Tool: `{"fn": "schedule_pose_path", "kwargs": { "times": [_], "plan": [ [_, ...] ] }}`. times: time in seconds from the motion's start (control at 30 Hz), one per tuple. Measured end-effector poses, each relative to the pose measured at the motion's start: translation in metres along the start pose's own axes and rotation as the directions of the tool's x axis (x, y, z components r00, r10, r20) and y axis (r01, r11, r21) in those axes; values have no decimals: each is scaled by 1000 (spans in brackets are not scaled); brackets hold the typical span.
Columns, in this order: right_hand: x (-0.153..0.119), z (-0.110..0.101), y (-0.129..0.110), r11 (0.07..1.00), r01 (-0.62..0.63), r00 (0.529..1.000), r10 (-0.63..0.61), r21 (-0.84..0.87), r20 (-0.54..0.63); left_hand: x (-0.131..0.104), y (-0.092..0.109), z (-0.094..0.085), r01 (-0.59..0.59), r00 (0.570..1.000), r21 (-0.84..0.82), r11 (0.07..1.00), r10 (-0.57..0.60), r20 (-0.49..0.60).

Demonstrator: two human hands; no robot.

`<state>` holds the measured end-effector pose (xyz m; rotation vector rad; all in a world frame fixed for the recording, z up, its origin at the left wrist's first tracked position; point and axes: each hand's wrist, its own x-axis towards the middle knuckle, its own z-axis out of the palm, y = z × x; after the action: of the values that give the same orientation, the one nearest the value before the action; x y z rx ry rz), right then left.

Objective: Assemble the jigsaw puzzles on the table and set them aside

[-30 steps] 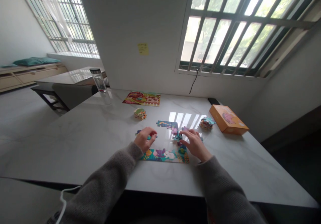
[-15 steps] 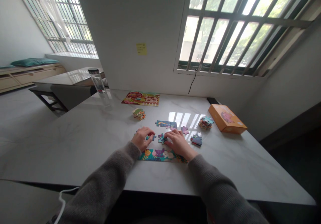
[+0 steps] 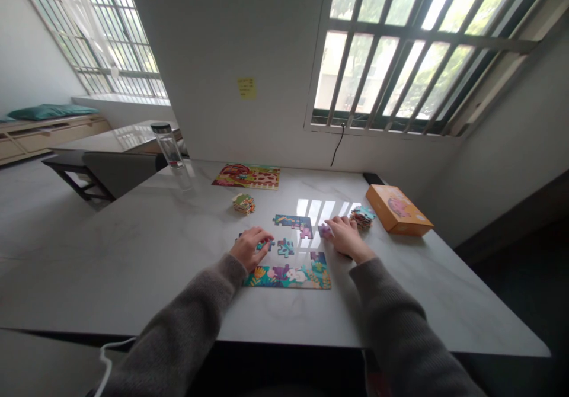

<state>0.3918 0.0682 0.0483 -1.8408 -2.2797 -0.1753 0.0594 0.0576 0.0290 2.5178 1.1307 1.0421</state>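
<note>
My left hand [image 3: 251,249] rests on the table with fingers curled and closed at a small blue-green puzzle piece [image 3: 265,246]. Its fingers partly cover that piece. To its right lies a loose teal puzzle piece [image 3: 285,247], with no hand on it. My right hand [image 3: 349,238] has its fingertips closed on a purple puzzle piece [image 3: 324,231], lying right of the joined upper strip of puzzle [image 3: 288,220]. Nearer to me is the joined lower strip [image 3: 288,275], showing a white rabbit and flowers.
Behind my right hand stands a stack of puzzle pieces [image 3: 362,218], beside an orange box [image 3: 398,210]. Another stack [image 3: 244,204] is at the left, before a farm-scene puzzle [image 3: 246,176]. A glass bottle [image 3: 168,146] stands at the table's [image 3: 191,225] far left.
My right hand has left the teal piece in the middle and moved right to the purple piece. My left hand stays about where it was. The view has shifted slightly.
</note>
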Motion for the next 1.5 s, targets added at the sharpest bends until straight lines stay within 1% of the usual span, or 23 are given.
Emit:
{"fn": "schedule_pose_path", "kwargs": {
  "times": [0.17, 0.3, 0.4, 0.47, 0.53, 0.63, 0.7, 0.8, 0.87, 0.97, 1.1, 1.2, 1.33, 1.5],
  "plan": [
    [6, 8, 6, 999, -32, 997, 33, -16, 74, 0, -1, 0, -4, 1000, -4, 1000, 4, -12],
    [8, 6, 6, 994, -111, 988, 109, 13, 107, 0, 1, 0, -13, 999, -17, 1000, 12, -36],
    [8, 3, 7, 985, -141, 987, 131, 103, 95, 1, 2, -1, -26, 999, -20, 999, 25, -35],
    [8, 1, 7, 962, -121, 992, 109, 244, 62, 1, 1, -1, -34, 999, -15, 999, 33, -29],
    [7, 0, 5, 892, -83, 996, 88, 444, 9, 1, 1, -1, -39, 999, -5, 999, 39, -25],
    [6, -1, -7, 716, -25, 995, 85, 698, -52, 1, 1, -1, -43, 999, 8, 999, 43, -18],
    [6, 0, -22, 607, 7, 996, 71, 795, -62, 2, 1, 0, -41, 999, 9, 999, 41, -8],
    [6, 2, -49, 468, 29, 998, 32, 883, -49, 2, 2, 2, -32, 999, -17, 999, 32, 8],
    [5, 2, -66, 398, 27, 999, 9, 917, -33, 1, 2, 4, -23, 1000, -48, 999, 24, 16],
    [2, 3, -83, 341, 25, 999, -44, 940, -11, 1, 3, 6, -9, 999, -69, 998, 11, 34],
    [-2, 7, -92, 322, 40, 995, -100, 946, -8, 3, 3, 6, -17, 996, -44, 999, 21, 85],
    [-4, 7, -94, 309, 46, 994, -105, 950, -14, 4, 3, 6, -36, 993, -32, 999, 40, 108],
    [-5, 5, -97, 276, 21, 994, -111, 961, 11, 4, 6, 5, -42, 996, -75, 996, 48, 78],
    [-5, 6, -101, 277, 44, 993, -115, 960, -12, 5, 11, 6, -10, 1000, -229, 973, 9, -3]
  ]
}}
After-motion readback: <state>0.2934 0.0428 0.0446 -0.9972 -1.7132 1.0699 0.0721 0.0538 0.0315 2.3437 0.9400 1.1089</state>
